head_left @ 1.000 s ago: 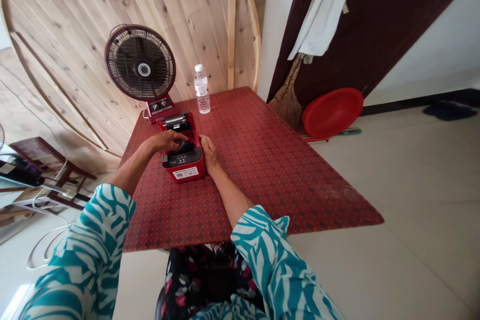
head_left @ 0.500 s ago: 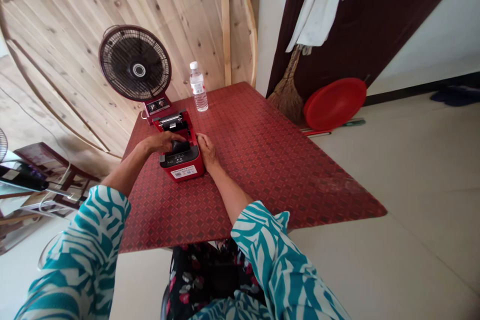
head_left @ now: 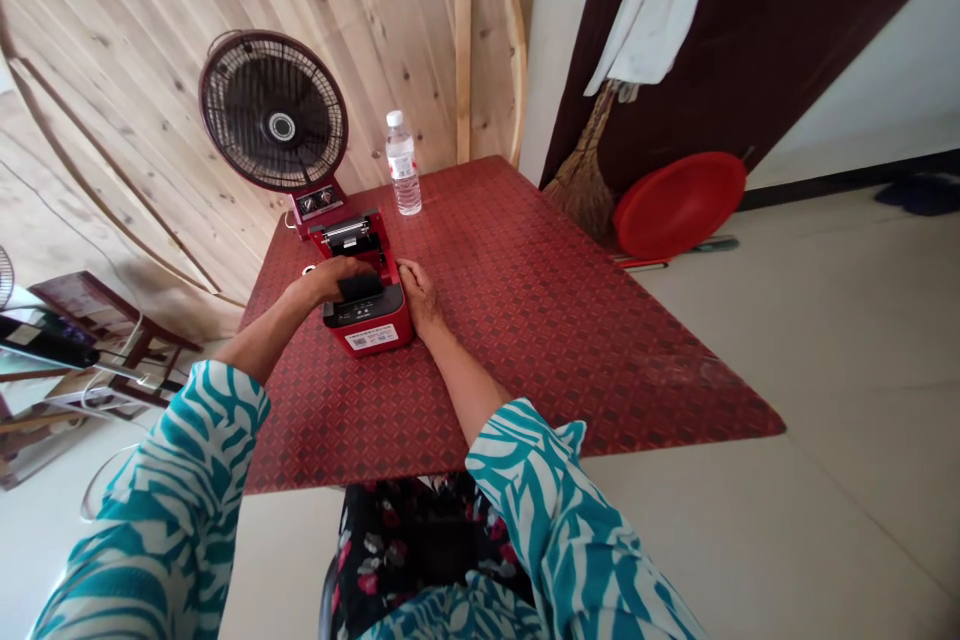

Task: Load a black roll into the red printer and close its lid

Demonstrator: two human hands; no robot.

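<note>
A small red printer (head_left: 373, 323) with its lid (head_left: 351, 235) tipped open stands on the red patterned table (head_left: 525, 320). My left hand (head_left: 335, 275) is curled over the open compartment, fingers closed on a dark part inside that I cannot make out clearly. My right hand (head_left: 418, 292) rests flat against the printer's right side, fingers stretched along it. A white label faces me on the printer's front.
A dark red table fan (head_left: 275, 120) and a clear water bottle (head_left: 403, 166) stand at the table's far end. Behind are a round wooden tabletop leaning on the wall, a broom (head_left: 582, 182), a red basin (head_left: 679, 203), and wooden stools (head_left: 97, 340) at left.
The view shifted slightly. My left hand stays over the printer's opening, drawn a little toward its front; my right hand stays against the printer's side.
</note>
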